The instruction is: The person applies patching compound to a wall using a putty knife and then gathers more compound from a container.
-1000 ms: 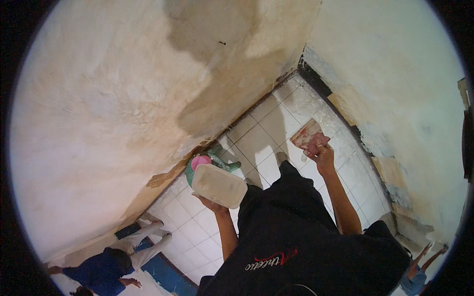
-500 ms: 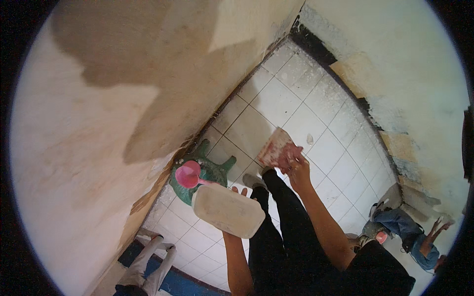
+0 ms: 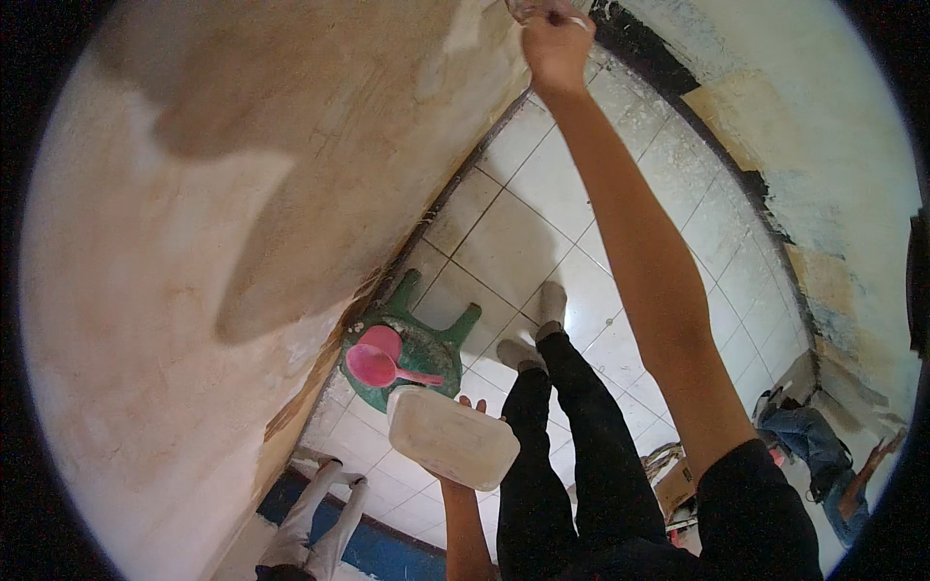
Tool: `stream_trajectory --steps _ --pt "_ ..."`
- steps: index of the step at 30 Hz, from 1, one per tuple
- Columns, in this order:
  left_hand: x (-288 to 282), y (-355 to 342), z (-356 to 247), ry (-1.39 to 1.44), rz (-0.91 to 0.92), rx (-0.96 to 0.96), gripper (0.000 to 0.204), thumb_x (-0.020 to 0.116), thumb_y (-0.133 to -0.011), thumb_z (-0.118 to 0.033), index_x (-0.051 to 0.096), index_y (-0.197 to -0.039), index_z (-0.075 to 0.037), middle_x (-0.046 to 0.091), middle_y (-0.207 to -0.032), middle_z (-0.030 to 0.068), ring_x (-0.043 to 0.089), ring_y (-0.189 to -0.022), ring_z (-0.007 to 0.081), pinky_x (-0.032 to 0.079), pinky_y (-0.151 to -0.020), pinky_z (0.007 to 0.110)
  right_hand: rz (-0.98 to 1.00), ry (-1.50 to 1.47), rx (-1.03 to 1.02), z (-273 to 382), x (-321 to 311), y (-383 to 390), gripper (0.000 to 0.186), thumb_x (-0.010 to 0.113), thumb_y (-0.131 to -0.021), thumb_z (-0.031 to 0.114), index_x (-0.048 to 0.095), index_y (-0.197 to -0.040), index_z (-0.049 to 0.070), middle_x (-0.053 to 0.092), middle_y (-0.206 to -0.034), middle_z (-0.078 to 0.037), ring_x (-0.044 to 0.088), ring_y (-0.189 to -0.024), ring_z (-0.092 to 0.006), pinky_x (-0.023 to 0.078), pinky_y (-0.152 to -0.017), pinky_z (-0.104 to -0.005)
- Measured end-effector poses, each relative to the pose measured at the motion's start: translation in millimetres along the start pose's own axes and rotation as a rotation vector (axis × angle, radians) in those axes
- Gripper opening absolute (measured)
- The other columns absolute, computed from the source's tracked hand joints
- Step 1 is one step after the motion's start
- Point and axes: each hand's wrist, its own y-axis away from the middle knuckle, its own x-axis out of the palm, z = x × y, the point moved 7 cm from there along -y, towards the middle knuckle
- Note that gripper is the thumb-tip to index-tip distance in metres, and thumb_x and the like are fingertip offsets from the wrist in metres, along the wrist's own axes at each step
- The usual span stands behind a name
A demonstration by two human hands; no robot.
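Note:
My left hand (image 3: 473,405) is closed around the far side of an off-white plastic tub (image 3: 453,438), its fingertips showing past the rim; the tub is held tilted at waist height. My right arm stretches far forward and up to the plastered wall (image 3: 320,116). At the wall's far end my right hand (image 3: 559,48) is closed on a flat spreader (image 3: 528,8), most of which is cut off by the picture's upper edge. Below the tub's far edge stands a green plastic stool (image 3: 426,341), bearing a pink dipper (image 3: 374,360) with its handle pointing toward the tub.
White floor tiles (image 3: 513,232) run between two walls. The right wall (image 3: 823,126) has patchy plaster and a dark strip along its foot. One person in light trousers (image 3: 310,528) is at lower left, another in blue clothes (image 3: 823,465) at lower right. A cardboard box (image 3: 675,487) lies behind me.
My right hand has swung from low over the floor, forward and up to the far end of the wall with the flat spreader. My left hand and the tub have barely shifted.

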Motion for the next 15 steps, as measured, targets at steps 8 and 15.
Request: stream_trajectory --steps 8,15 --pt "-1.4 -4.0 8.6 -0.016 -0.039 -0.011 0.085 0.035 -0.083 -0.076 0.030 -0.147 -0.022 0.030 -0.151 0.0125 0.021 -0.140 0.0420 0.011 -0.106 0.074 0.196 -0.035 -0.141 121.4 54.8 199.7 0.029 0.059 -0.080 0.002 0.065 -0.109 0.000 0.067 -0.087 -0.023 0.069 -0.079 -0.0252 0.052 -0.072 -0.0331" --pt "-12.2 3.1 0.5 -0.161 -0.092 0.001 0.082 0.033 -0.082 -0.078 0.032 -0.146 -0.026 0.030 -0.150 0.0181 0.020 -0.139 0.0459 0.008 -0.105 0.074 0.385 -0.059 0.130 105.2 32.2 252.3 0.041 0.059 -0.080 0.002 0.059 -0.121 0.004 0.063 -0.103 -0.026 0.056 -0.107 -0.0431 0.047 -0.086 -0.0486"
